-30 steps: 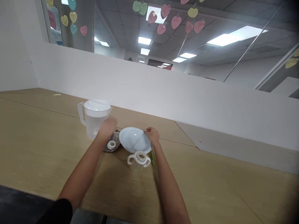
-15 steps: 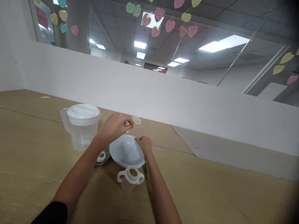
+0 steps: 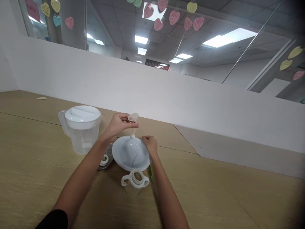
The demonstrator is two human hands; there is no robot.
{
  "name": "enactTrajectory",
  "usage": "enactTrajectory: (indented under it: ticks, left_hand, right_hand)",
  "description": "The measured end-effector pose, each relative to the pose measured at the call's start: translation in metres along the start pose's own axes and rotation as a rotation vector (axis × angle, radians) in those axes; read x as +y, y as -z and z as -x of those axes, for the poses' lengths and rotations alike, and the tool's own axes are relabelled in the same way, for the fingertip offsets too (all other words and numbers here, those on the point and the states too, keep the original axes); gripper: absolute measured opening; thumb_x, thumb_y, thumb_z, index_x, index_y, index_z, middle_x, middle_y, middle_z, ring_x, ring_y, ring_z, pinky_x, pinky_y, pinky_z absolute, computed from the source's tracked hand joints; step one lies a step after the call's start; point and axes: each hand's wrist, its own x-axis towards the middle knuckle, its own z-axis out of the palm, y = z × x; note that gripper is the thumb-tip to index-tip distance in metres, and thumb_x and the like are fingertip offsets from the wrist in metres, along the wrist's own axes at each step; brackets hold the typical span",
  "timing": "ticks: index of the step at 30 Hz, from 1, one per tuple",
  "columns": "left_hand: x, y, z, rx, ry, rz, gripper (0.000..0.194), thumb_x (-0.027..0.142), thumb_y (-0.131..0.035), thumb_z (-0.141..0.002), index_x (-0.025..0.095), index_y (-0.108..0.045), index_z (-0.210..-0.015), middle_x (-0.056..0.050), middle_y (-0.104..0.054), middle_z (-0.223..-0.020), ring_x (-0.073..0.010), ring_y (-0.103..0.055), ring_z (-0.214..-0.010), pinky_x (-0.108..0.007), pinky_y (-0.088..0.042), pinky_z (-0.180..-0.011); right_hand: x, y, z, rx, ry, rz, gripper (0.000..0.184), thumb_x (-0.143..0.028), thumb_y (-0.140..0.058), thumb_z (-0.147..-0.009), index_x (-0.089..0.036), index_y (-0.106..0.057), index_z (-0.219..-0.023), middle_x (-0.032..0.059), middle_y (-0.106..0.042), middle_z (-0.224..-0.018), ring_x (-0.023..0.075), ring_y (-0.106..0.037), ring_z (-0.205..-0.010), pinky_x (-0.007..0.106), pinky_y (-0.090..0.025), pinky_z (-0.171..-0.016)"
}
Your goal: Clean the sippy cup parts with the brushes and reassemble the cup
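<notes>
My left hand (image 3: 117,124) is raised above the white bowl (image 3: 128,156) and pinches a small translucent straw piece with a disc top (image 3: 133,117); its thin stem hangs down to the bowl's far rim. On the bowl's right rim my right hand (image 3: 149,143) is closed on a thin rod (image 3: 137,152) that lies across the bowl. In front of the bowl stands a clear baby bottle with a white two-handled collar (image 3: 135,179). A thin green stick (image 3: 151,173) lies beside the bottle, under my right wrist.
A white lidded pitcher (image 3: 81,128) stands left of the bowl on the wooden table (image 3: 214,194). Between the pitcher and the bowl lies a metal dish (image 3: 106,159) holding a small white ring. A low white partition wall (image 3: 166,92) runs along the table's far side.
My left hand has risen from beside the pitcher and metal dish and now holds the straw piece above the bowl. My right hand has stayed at the bowl's rim.
</notes>
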Motion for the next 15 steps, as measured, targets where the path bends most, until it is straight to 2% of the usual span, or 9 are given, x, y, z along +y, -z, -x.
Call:
enactTrajectory:
  ticks: [3, 7, 11, 15]
  left_hand:
    - [-0.004, -0.001, 0.000, 0.047, 0.069, 0.059, 0.034, 0.029, -0.087, -0.050, 0.015, -0.067, -0.074, -0.004, -0.071, -0.077, -0.0170, -0.065, -0.078, -0.027, -0.048, -0.073]
    - [-0.009, -0.002, -0.002, 0.120, 0.055, 0.030, 0.037, 0.036, -0.084, -0.055, 0.015, -0.071, -0.081, -0.007, -0.073, -0.085, -0.0189, -0.065, -0.085, -0.028, -0.048, -0.076]
    - [-0.013, -0.004, -0.005, 0.164, -0.040, -0.042, 0.035, 0.037, -0.081, -0.058, 0.014, -0.073, -0.083, -0.008, -0.073, -0.087, -0.0179, -0.065, -0.083, -0.029, -0.049, -0.077]
    - [-0.018, -0.002, -0.007, 0.203, -0.108, -0.244, 0.029, 0.037, -0.076, -0.064, 0.014, -0.075, -0.082, -0.006, -0.073, -0.078, -0.0167, -0.062, -0.073, -0.027, -0.047, -0.067]
  right_hand:
    - [-0.009, 0.010, 0.003, 0.081, 0.059, -0.079, 0.033, -0.034, -0.047, -0.087, -0.016, -0.074, -0.089, 0.0082, -0.074, -0.090, 0.0176, -0.067, -0.080, 0.022, -0.040, -0.063]
    - [-0.025, 0.026, 0.016, 0.155, 0.183, -0.153, 0.032, -0.037, -0.048, -0.085, -0.017, -0.073, -0.082, 0.0053, -0.072, -0.075, 0.0163, -0.062, -0.067, 0.023, -0.038, -0.061]
    - [-0.038, 0.035, 0.032, 0.049, 0.205, -0.046, 0.028, -0.033, -0.050, -0.084, -0.019, -0.072, -0.074, 0.0037, -0.069, -0.070, 0.0139, -0.057, -0.062, 0.023, -0.032, -0.057]
    - [-0.041, 0.030, 0.036, -0.138, 0.234, -0.059, 0.030, -0.029, -0.048, -0.085, -0.017, -0.068, -0.066, 0.0016, -0.064, -0.063, 0.0117, -0.055, -0.059, 0.021, -0.031, -0.056]
